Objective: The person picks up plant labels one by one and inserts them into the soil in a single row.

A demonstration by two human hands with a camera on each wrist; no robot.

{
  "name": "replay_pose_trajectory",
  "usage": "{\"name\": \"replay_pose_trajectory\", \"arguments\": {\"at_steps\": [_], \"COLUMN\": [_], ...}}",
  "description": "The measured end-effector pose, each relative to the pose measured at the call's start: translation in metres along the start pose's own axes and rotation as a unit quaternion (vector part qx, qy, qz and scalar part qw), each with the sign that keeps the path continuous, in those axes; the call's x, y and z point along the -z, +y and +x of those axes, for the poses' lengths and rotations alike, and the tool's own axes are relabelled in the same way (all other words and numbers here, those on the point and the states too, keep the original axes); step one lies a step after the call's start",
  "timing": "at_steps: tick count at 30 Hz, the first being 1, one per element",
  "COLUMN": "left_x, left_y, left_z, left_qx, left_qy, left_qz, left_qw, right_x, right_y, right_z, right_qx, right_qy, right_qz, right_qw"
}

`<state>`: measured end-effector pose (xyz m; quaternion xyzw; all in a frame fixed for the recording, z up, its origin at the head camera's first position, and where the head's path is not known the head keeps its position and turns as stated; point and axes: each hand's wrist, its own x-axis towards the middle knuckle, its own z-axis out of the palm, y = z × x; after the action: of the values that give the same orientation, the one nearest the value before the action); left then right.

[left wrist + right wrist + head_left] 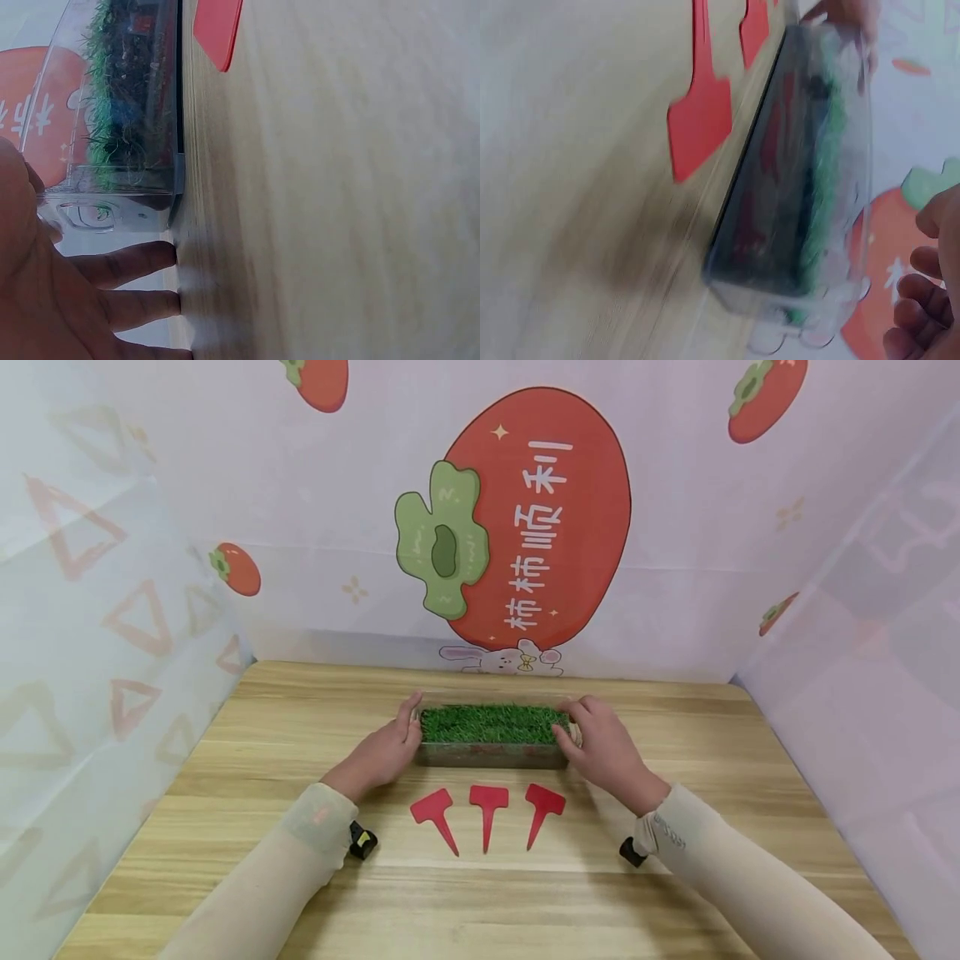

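Observation:
A clear plastic box (491,755) with green artificial grass (495,724) inside stands on the wooden table. My left hand (384,752) is at its left end, the thumb side close to the end handle (90,216). Three of that hand's fingers (142,304) are straight and spread, their tips down at the tabletop. At the right end, my right hand (609,750) overlaps the box in the head view. Its loosely curled fingers (922,300) appear beside the box wall in the right wrist view, with nothing in them.
Three red T-shaped plant labels, left (433,810), middle (488,810) and right (543,806), lie in a row in front of the box. A printed cloth backdrop (675,610) rises behind the wooden table (517,910), with cloth walls at both sides.

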<state>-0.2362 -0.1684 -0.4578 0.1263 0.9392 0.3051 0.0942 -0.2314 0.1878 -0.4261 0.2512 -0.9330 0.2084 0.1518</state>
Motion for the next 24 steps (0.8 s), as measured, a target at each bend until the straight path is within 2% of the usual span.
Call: {"name": "replay_pose_trajectory", "arguments": {"at_steps": [5, 12, 17, 24], "left_x": [0.0, 0.001, 0.001, 0.001], "left_y": [0.0, 0.0, 0.0, 0.0], "left_z": [0.0, 0.001, 0.0, -0.001], "left_qx": [0.002, 0.005, 0.006, 0.007], "left_qy": [0.001, -0.002, -0.002, -0.002], "left_qz": [0.0, 0.006, 0.001, 0.007], "left_qw": [1.0, 1.0, 1.0, 0.9999], "right_x": [0.002, 0.0, -0.009, -0.022], "right_y": [-0.02, -0.044, -0.048, -0.043], "right_z": [-0.011, -0.031, -0.042, -0.05], "right_qx": [0.026, 0.02, 0.016, -0.016], "right_qy": [-0.018, -0.088, -0.133, -0.183], "right_qz": [-0.001, -0.003, -0.01, -0.026], "right_qw": [0.9995, 0.9959, 0.9909, 0.9826]}}
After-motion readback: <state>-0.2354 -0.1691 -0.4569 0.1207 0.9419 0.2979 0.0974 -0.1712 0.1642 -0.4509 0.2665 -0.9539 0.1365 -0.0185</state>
